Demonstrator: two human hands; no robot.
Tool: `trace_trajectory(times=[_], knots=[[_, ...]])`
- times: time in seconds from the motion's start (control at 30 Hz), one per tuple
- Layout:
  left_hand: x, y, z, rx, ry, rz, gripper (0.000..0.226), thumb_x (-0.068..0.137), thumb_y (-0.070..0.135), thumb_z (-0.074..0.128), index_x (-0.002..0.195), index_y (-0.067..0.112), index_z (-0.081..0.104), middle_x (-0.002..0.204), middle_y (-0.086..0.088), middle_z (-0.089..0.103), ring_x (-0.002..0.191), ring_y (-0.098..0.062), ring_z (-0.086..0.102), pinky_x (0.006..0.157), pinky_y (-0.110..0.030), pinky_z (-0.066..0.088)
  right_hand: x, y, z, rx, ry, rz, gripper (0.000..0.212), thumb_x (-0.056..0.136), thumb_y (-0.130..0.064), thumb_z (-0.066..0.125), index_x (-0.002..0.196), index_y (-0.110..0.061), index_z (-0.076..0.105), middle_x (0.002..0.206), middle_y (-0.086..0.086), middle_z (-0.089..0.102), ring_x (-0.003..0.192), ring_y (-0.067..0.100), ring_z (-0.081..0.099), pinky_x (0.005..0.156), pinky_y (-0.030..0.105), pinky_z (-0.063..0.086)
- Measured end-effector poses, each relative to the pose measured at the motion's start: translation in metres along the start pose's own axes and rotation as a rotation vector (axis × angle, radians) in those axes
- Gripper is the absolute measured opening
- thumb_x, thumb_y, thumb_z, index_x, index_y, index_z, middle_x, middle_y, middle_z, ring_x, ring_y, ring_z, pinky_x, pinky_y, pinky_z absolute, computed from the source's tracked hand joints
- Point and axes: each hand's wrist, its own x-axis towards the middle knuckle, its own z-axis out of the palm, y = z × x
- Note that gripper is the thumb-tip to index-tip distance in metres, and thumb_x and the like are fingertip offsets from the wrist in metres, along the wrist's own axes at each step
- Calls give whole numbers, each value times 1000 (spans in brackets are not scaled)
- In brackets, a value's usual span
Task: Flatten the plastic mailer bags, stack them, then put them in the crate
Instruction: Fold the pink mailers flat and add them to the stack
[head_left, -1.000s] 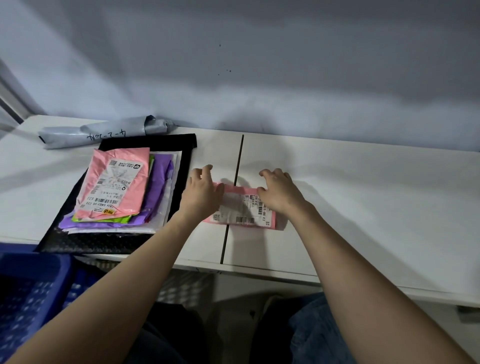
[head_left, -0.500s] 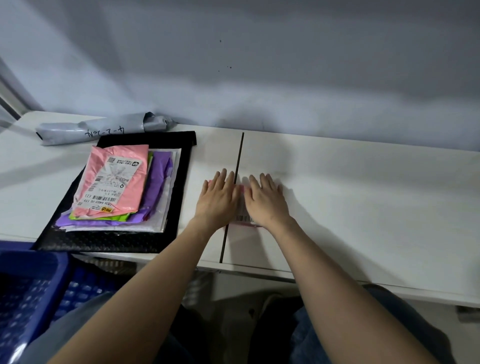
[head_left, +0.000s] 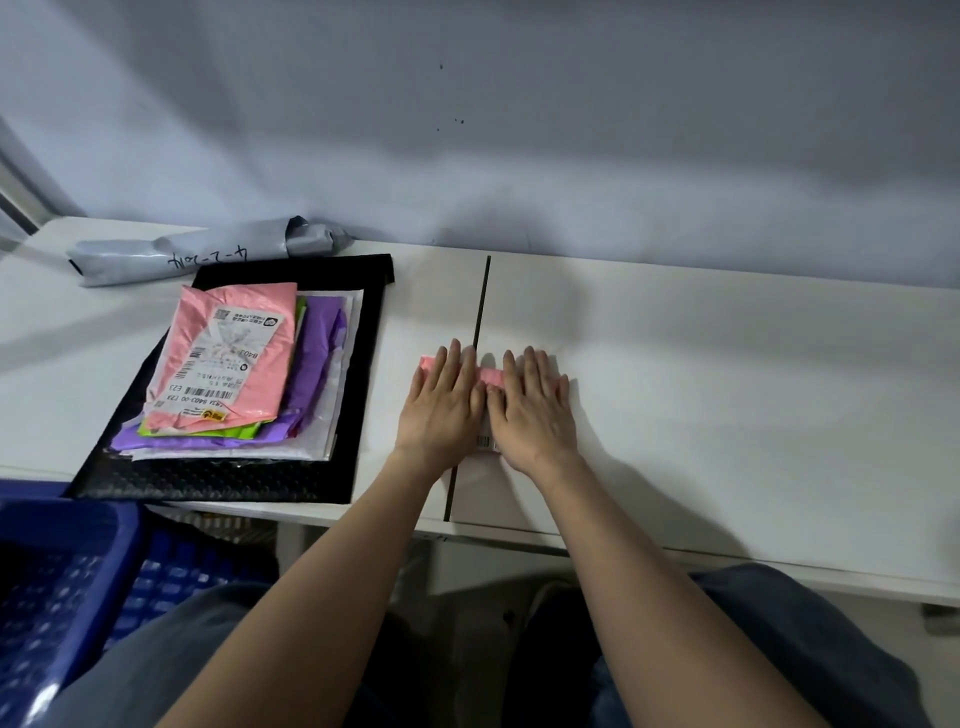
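Note:
A small pink mailer bag (head_left: 491, 376) with a white barcode label lies across the seam of the white table (head_left: 727, 395). My left hand (head_left: 444, 402) and my right hand (head_left: 535, 408) rest flat on it, side by side, fingers spread, covering most of it. Only pink slivers and a barcode strip show between them. To the left lies a stack of flattened mailers (head_left: 228, 374): a pink labelled one on top, then green, purple and white ones, all on a large black mailer (head_left: 218, 478). The blue crate (head_left: 57, 587) sits below the table edge at lower left.
A rolled grey mailer (head_left: 202, 249) with handwriting lies at the back left against the grey wall. The table's front edge runs just above my knees, and a dark seam (head_left: 480, 312) divides the two table tops.
My hands came together from the bag's two ends and now lie flat on its middle. The bag has shifted slightly to the left under them since half a second ago.

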Motion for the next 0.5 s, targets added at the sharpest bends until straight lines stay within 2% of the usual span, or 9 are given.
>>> trace_trajectory(times=[0.07, 0.2, 0.33, 0.5], knots=[[-1, 2, -1, -17, 22, -11, 66, 91, 41, -4, 151, 12, 0, 160, -6, -3, 147, -21, -8, 119, -39, -3, 1, 0, 2, -17, 1, 0, 57, 101, -38, 18, 152, -17, 4, 161, 9, -3, 149, 21, -7, 119, 43, -5], [-4, 3, -2, -34, 50, -19, 81, 80, 46, -17, 151, 11, 1, 160, -7, -2, 148, -21, -6, 118, -36, -4, 2, 1, 3, -30, 7, 2, 57, 101, -38, 17, 152, -16, 1, 160, 9, -4, 148, 22, -8, 119, 44, -4], [-2, 4, -4, -52, 18, -31, 55, 101, 33, 8, 150, 9, -2, 159, -9, -5, 147, -21, -8, 119, -37, -4, 3, 0, 3, -35, -10, 4, 58, 101, -37, 16, 151, -15, -2, 160, 9, -8, 148, 22, -10, 119, 44, -5], [0, 1, -2, -43, -25, -14, 65, 93, 40, -6, 150, 7, -4, 159, -10, -7, 147, -22, -10, 121, -39, -3, 3, 1, 1, -28, -18, 3, 58, 102, -36, 16, 151, -13, -3, 160, 10, -10, 148, 23, -12, 119, 43, -6]])
